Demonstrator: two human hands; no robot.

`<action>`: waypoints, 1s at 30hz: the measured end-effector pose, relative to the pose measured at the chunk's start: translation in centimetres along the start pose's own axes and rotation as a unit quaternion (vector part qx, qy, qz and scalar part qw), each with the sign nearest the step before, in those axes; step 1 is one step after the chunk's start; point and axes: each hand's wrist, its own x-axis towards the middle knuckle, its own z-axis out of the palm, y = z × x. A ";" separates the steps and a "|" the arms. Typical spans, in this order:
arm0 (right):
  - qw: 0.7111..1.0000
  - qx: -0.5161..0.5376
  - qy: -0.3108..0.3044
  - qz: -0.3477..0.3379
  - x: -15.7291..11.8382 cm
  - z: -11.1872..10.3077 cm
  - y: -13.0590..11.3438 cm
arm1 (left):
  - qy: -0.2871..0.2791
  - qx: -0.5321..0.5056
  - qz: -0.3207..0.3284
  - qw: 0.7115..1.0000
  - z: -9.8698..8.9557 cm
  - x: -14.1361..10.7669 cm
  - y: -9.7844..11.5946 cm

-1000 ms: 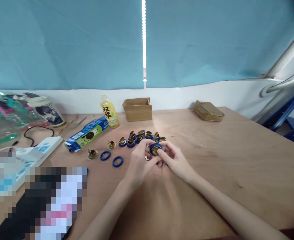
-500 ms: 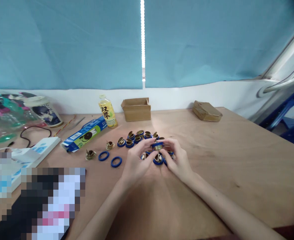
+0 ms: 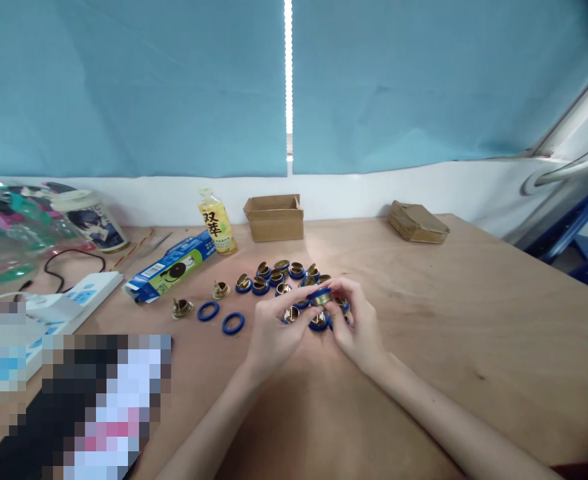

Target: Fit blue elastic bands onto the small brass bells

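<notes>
Between my left hand [image 3: 279, 327] and my right hand [image 3: 357, 327] is a round brass-coloured metal fitting with a blue ring [image 3: 320, 296] around it. Fingers and thumbs of both hands pinch it from either side, just above the table. Several similar blue-ringed brass fittings [image 3: 260, 285] lie grouped behind and below my hands, some partly hidden by them. Left of the group are two loose blue rings, one a front ring [image 3: 233, 332] and one a rear ring [image 3: 208, 319]. Two brass fittings without rings lie there too, a near fitting [image 3: 182, 307] and a far fitting [image 3: 221, 289].
A blue carton [image 3: 171, 267] lies beside a yellow drink bottle [image 3: 217, 223]. Behind stand an open cardboard box [image 3: 275, 228] and a closed brown box [image 3: 418, 222]. At left are a power strip [image 3: 94, 293], a printed cup [image 3: 94, 223] and clear plastic items [image 3: 4, 233].
The held fitting has tilted slightly between my fingers, and my right fingers have curled a little further around it. The things on the table have stayed in place.
</notes>
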 end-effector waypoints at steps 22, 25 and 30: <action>0.996 -0.006 -0.032 -0.077 0.4 -0.7 -0.2 | 0.022 0.106 0.150 0.983 0.4 -0.5 -0.3; 0.995 -0.022 -0.021 -0.092 0.5 -0.7 -0.3 | 0.029 0.124 0.175 0.976 0.5 -0.7 -0.6; 0.984 -0.095 -0.023 -0.147 0.6 -0.9 0.3 | 0.024 0.152 0.124 0.980 0.4 -0.6 -0.8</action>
